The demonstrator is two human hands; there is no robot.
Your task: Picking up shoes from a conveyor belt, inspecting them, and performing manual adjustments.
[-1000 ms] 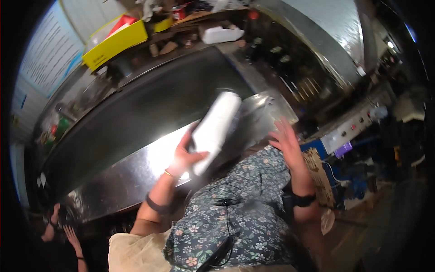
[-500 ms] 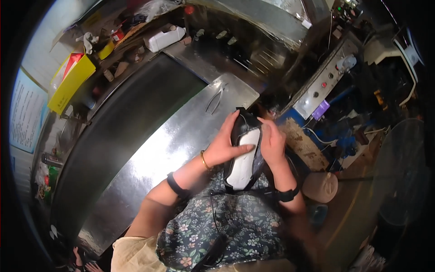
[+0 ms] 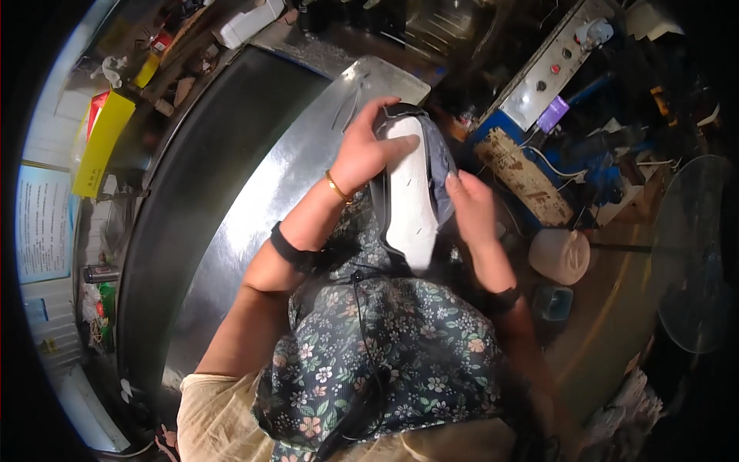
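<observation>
The upper [image 3: 440, 173], dark with a grey lining, was in front of the person's apron [image 3: 392, 346], up in the air just beyond its top edge. It lay around a long white sole [image 3: 410, 192], which faced the camera and showed two short dark marks. The left hand [image 3: 366, 154] was grasping the far end, its thumb pressed flat on the sole and its other fingers curled around the upper. The right hand [image 3: 473, 206] was at the opposite side, thumb against the grey lining; its other fingers were mostly hidden, so I could not tell whether they pinched it.

To the left ran the shiny metal desk [image 3: 262, 196], with pliers [image 3: 348, 104] near its far end. Beyond stood a yellow box [image 3: 104, 146] and a white bottle [image 3: 250, 23]. To the right were a panel [image 3: 539, 81] with knobs, a purple box [image 3: 553, 114] and a pale jug [image 3: 560, 256].
</observation>
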